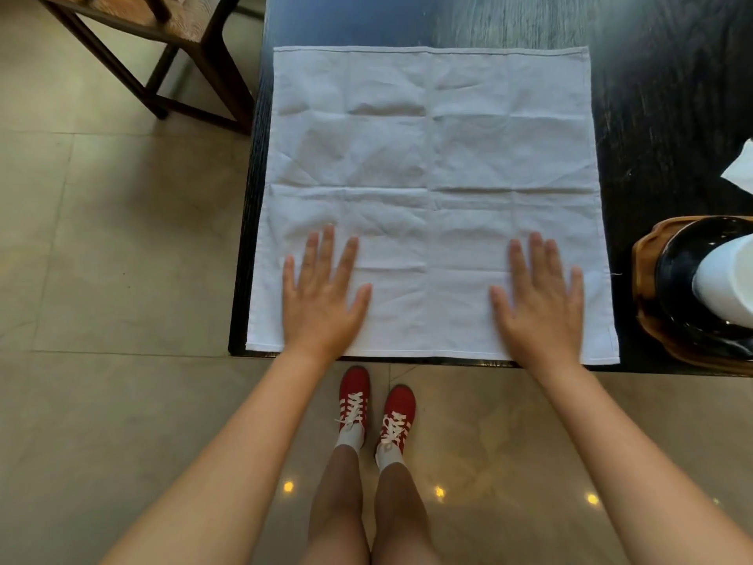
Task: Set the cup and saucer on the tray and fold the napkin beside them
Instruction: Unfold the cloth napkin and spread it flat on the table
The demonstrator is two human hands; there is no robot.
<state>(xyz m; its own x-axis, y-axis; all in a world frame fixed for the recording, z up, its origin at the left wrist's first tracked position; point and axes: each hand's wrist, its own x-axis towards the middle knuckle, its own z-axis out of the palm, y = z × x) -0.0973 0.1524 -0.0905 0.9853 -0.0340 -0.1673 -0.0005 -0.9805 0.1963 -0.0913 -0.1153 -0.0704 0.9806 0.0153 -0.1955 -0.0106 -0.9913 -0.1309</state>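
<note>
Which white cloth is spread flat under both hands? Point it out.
The large square napkin by the table's near edge; left hand and right hand rest on it. The other white piece lies crumpled, far right.

White woven cloth napkin (432,157), matt and creased with stitched hems, black table (660,95) of open-grained wood with a dull sheen, brown wooden tray (646,263), glossy black saucer (676,275), smooth white cup (729,279), polished beige floor tiles (102,258).

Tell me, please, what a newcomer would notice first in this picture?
First, the big white napkin, spread flat on the dark table, with the left hand and right hand pressing flat near its front edge. Then the red shoes on the floor below.
</note>
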